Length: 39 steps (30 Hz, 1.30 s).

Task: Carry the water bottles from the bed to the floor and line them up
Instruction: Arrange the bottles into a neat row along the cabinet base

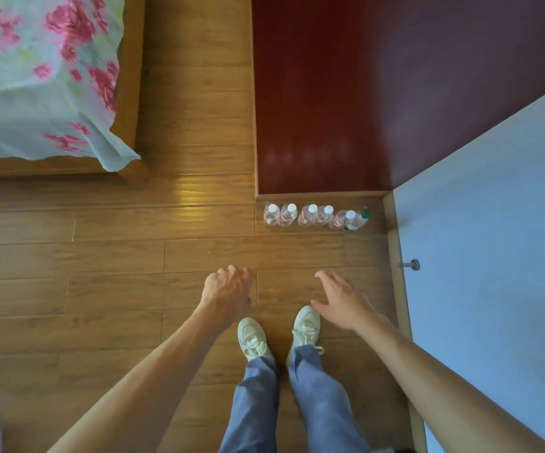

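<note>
On the floor [199, 256], against the dark red door [362, 93], 6 water bottles [313, 216] are seen standing in a row, the last 2 touching. The bed [42, 76] corner shows no bottle. Nothing is held: the left hand [228, 289] is loosely curled, the right hand [339, 299] spread open. A shoe [307, 325] stepped forward could knock the row over.

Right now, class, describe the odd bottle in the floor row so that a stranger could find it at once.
Start at the dark red cabinet that meets the pale wall. Along its foot, on the wooden floor, stands a row of clear water bottles. The green-capped bottle is at the end nearest the wall; every other cap in the row is white.
</note>
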Tool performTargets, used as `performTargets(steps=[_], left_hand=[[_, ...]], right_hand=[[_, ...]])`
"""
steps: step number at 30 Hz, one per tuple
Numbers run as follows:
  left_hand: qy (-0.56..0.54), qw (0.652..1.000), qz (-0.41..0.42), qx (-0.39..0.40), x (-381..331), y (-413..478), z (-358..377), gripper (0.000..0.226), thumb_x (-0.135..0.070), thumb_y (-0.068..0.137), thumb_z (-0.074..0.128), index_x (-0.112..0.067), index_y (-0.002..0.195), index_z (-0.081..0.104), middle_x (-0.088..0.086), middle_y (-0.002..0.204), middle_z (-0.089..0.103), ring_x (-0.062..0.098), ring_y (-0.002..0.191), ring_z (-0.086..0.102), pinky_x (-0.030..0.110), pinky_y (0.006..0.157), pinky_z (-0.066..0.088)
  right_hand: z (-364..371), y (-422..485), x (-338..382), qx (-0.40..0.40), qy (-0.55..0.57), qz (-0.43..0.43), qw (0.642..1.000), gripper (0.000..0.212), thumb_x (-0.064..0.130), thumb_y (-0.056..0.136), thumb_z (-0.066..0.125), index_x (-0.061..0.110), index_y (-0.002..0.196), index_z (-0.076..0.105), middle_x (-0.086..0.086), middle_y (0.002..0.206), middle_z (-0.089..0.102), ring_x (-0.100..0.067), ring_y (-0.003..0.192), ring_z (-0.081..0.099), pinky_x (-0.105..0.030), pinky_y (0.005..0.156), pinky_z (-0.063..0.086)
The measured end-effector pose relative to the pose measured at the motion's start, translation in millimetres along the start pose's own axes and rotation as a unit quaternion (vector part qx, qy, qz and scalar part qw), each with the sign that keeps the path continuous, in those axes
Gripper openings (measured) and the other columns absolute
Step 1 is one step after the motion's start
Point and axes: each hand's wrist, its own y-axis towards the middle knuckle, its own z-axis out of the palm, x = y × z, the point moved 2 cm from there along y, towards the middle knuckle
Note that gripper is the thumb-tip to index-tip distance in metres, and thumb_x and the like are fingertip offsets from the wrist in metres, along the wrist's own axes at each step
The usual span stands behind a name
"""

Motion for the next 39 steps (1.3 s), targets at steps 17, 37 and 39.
performTargets(steps=[17,37,39], left_hand=[[-0.035,0.998,0.044,-0.042,-24.1,112.5,63.2,0.033,-0.034,0.097,0.045,-0.014,0.123,0.048,0.005,0.115,0.06,0.025,0.105,0.061,0.032,0.072,0.046],[-0.088,0.991,0.028,-0.1,-3.9,290.8,203.8,0.027,-0.034,0.096,0.046,-0.013,0.111,0.055,0.004,0.106,0.063,0.028,0.096,0.065,0.032,0.063,0.041],[-0.083,0.99,0.029,-0.106,0.0,313.2,210.3,0.029,-0.034,0.096,0.046,-0.013,0.113,0.056,0.004,0.108,0.064,0.028,0.097,0.066,0.031,0.064,0.04]], right_hand=[[45.7,101.4,-38.0,0.008,0.026,-0.051,0.998,0.051,0.039,0.098,0.054,0.016,0.14,0.036,-0.005,0.14,0.047,-0.026,0.125,0.049,-0.039,0.096,0.047],[129.9,308.3,-75.8,-0.022,0.058,-0.027,0.998,0.053,0.04,0.095,0.057,0.019,0.139,0.036,-0.007,0.14,0.051,-0.029,0.129,0.047,-0.041,0.101,0.044],[132.1,331.1,-79.0,-0.034,0.06,-0.027,0.997,0.053,0.04,0.095,0.057,0.019,0.139,0.036,-0.006,0.14,0.051,-0.03,0.129,0.047,-0.042,0.1,0.044]])
